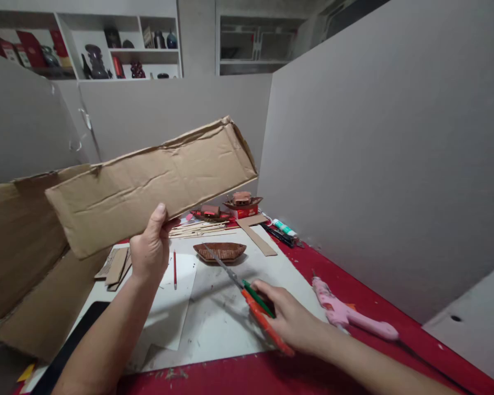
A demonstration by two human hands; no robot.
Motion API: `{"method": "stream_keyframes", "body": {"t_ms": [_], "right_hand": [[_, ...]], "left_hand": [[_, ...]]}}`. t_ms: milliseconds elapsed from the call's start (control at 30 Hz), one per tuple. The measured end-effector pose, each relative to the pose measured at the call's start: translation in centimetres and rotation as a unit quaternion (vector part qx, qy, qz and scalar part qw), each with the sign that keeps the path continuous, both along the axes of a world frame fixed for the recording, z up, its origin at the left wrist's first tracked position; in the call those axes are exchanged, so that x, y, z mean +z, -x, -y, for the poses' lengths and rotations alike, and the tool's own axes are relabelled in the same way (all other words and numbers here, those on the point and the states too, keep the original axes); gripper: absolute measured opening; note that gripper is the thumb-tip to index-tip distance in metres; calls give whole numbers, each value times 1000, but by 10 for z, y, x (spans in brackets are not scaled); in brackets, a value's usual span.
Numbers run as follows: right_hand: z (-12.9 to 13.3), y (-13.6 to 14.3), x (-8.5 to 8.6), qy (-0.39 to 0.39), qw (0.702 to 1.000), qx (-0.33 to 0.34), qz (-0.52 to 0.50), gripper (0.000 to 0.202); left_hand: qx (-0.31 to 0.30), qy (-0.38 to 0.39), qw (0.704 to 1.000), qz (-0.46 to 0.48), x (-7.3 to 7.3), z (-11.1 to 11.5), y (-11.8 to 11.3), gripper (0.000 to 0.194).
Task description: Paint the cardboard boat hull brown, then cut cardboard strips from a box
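Observation:
My left hand [151,244] grips the lower edge of a long creased cardboard piece [156,184], thumb in front and fingers behind it. The cardboard is held up above the table, tilted with its right end higher. In my right hand [290,312] is a pair of scissors [236,280] with orange and green handles, its blades pointing up and left. Whether the blades are fully closed is hard to tell. Beyond the scissor tips, a small brown boat hull [220,252] rests on the white sheet [226,315]; the blades overlap it in view.
A red pencil [175,270] and cardboard scraps [117,267] lie at left, near a large cardboard box [28,247]. Thin sticks [197,229] and two model boats [242,200] are at the back. A pink glue gun [346,312] lies right, by the grey partition [379,153].

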State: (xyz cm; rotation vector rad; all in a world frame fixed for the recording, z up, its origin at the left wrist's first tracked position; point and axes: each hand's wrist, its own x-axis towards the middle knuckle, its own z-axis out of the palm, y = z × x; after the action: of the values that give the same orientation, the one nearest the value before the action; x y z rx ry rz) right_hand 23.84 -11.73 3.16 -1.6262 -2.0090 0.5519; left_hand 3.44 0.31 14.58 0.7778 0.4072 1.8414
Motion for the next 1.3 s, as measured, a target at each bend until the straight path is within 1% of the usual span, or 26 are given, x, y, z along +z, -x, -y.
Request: {"method": "stream_keyframes", "body": {"t_ms": [67,133,200,267,333,400,500,567,633,700,767,833,933,1000,1100,1200,1233,1300], "right_hand": [[-2,5,5,-7,999,-3,-51,12],[-3,11,10,-3,995,-3,-103,16],[-3,16,15,19,986,5,-164,24],[-2,19,19,45,975,26,-215,32],[0,22,22,51,971,57,-228,36],[1,23,25,36,971,83,-223,37],[-4,27,25,15,971,97,-219,38],[-12,33,24,24,961,111,-251,41],[-22,43,24,36,936,128,-325,47],[-34,56,28,35,897,132,-420,51],[-46,71,34,21,851,125,-510,55],[-58,85,42,1,836,123,-535,58],[-76,104,47,-30,823,124,-553,54],[-86,116,42,-45,816,123,-563,52],[-99,130,24,-47,814,106,-570,48],[-108,136,5,-47,824,97,-557,43],[-111,135,1,-56,830,97,-547,43],[-115,132,-4,-76,841,102,-527,45]], "left_hand": [[-4,10,1000,1,-3,2,-3,28],[-3,10,1000,0,-4,4,-4,28],[5,4,1000,0,0,7,-3,29],[29,-7,1000,4,5,10,0,27],[66,-19,998,15,10,12,3,25],[97,-28,995,24,13,14,5,25],[114,-46,992,18,13,17,7,23],[127,-63,990,8,13,19,9,21],[152,-84,985,-3,15,20,11,20],[169,-96,980,-36,16,21,12,19],[162,-86,979,-86,17,21,9,22],[140,-65,980,-125,15,20,3,25],[118,-42,983,-133,11,20,-7,27],[114,-33,987,-113,10,18,-7,27],[129,-35,989,-71,15,14,7,26],[165,-55,984,-27,23,12,26,22],[164,-58,985,-4,25,12,30,21],[135,-55,989,37,27,13,34,18]]}}
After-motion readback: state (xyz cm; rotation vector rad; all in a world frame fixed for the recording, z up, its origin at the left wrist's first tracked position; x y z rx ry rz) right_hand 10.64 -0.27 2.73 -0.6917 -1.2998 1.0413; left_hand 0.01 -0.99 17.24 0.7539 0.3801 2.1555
